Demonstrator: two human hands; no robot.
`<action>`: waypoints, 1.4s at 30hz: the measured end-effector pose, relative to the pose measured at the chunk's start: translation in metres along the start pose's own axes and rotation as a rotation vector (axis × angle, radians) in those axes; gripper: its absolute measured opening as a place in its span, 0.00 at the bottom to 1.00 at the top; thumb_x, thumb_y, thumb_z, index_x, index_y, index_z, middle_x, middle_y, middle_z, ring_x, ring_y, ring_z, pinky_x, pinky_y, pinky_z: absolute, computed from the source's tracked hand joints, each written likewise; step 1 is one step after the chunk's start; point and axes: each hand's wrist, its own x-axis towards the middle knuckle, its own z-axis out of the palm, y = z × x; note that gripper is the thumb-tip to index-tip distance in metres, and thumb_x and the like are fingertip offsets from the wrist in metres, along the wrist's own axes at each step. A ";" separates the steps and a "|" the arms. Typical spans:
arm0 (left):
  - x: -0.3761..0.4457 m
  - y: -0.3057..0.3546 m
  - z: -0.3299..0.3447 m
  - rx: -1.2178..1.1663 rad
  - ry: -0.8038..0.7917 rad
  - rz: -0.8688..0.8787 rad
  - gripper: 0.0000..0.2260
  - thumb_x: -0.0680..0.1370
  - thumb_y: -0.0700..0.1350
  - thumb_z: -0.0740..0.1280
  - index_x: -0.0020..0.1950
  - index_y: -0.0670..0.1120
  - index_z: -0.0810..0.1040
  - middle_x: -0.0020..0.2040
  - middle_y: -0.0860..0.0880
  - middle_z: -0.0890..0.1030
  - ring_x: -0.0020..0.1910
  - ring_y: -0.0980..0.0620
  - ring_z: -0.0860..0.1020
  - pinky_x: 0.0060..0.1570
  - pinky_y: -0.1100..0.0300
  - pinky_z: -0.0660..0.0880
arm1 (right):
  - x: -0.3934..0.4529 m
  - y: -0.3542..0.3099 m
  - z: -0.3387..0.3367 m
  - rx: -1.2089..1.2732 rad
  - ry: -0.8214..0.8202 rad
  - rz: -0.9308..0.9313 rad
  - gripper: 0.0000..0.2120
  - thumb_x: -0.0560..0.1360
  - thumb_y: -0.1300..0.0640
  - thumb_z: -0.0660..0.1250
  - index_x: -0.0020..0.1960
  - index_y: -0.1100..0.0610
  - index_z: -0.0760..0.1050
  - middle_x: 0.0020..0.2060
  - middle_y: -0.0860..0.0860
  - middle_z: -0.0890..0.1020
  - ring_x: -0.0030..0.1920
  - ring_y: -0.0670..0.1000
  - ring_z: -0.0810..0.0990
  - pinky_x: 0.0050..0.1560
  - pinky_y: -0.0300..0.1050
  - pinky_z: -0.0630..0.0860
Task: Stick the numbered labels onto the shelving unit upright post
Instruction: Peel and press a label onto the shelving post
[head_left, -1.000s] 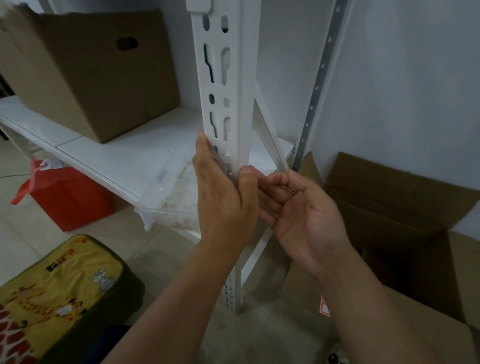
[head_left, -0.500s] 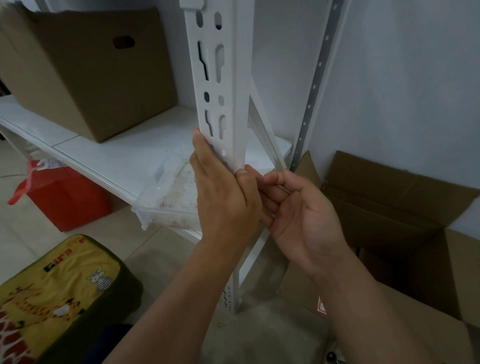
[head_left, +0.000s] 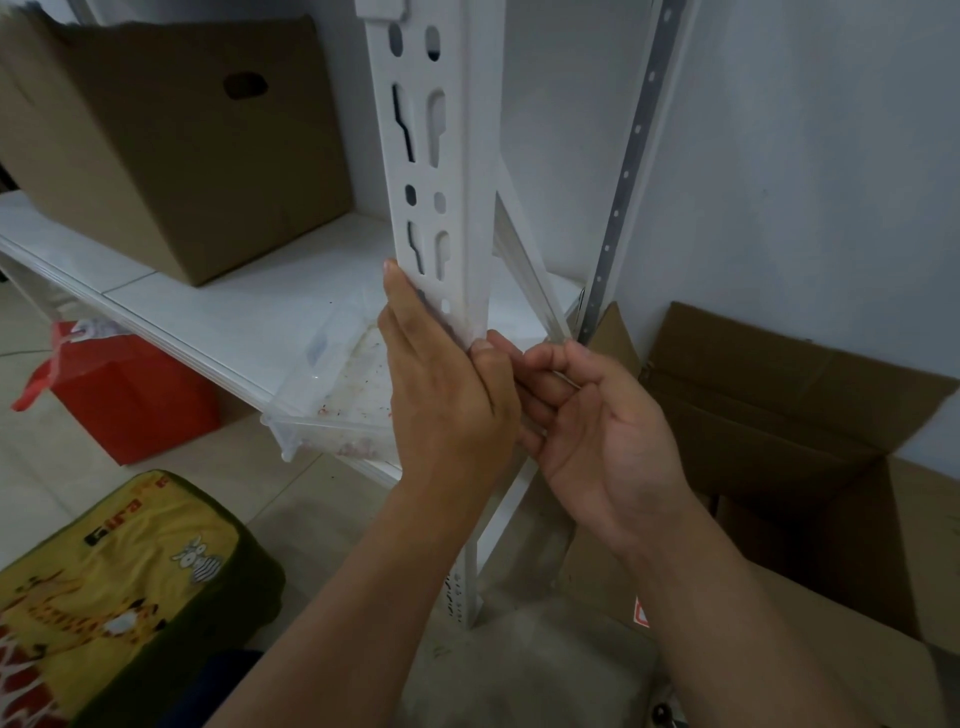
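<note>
The white slotted upright post (head_left: 457, 156) of the shelving unit rises through the middle of the view. My left hand (head_left: 447, 395) lies flat along its front face, fingers straight and pressing, with the thumb at the post's right corner. A pale, partly see-through label (head_left: 460, 326) shows on the post just beside those fingertips; its number is hidden. My right hand (head_left: 592, 431) is on the post's right side, palm towards me, fingers curled with the tips touching the post by my left thumb. Whether it holds anything is hidden.
A white shelf (head_left: 218, 312) carries a closed cardboard box (head_left: 171, 140) and a clear plastic tray (head_left: 337, 395) overhanging its edge. A diagonal brace (head_left: 519, 260) runs behind the post. An open cardboard box (head_left: 789, 415) stands at the right, a red bag (head_left: 130, 395) and a yellow cushion (head_left: 119, 597) on the floor at the left.
Both hands stay on the post at the same spot. My left hand has slid slightly up the front face; my right fingertips have closed in on the left thumb.
</note>
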 end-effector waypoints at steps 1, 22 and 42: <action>0.000 0.000 0.000 0.003 -0.001 0.002 0.33 0.77 0.47 0.55 0.77 0.38 0.45 0.66 0.42 0.64 0.52 0.61 0.63 0.47 0.80 0.64 | 0.000 0.000 0.000 0.001 0.001 0.001 0.12 0.73 0.50 0.60 0.45 0.58 0.74 0.58 0.57 0.81 0.61 0.53 0.79 0.55 0.47 0.78; 0.005 0.012 -0.001 -0.021 0.045 -0.051 0.29 0.76 0.45 0.58 0.74 0.42 0.51 0.60 0.48 0.67 0.47 0.49 0.74 0.37 0.51 0.77 | 0.001 0.001 0.001 -0.013 0.014 -0.005 0.13 0.72 0.49 0.60 0.46 0.59 0.76 0.48 0.54 0.84 0.50 0.51 0.80 0.47 0.43 0.78; 0.002 0.008 -0.003 0.067 -0.012 -0.036 0.33 0.77 0.44 0.59 0.77 0.41 0.46 0.62 0.42 0.67 0.48 0.46 0.73 0.38 0.53 0.77 | 0.000 0.002 -0.002 -0.009 0.010 -0.016 0.15 0.72 0.48 0.60 0.47 0.60 0.75 0.50 0.56 0.83 0.54 0.53 0.80 0.52 0.47 0.77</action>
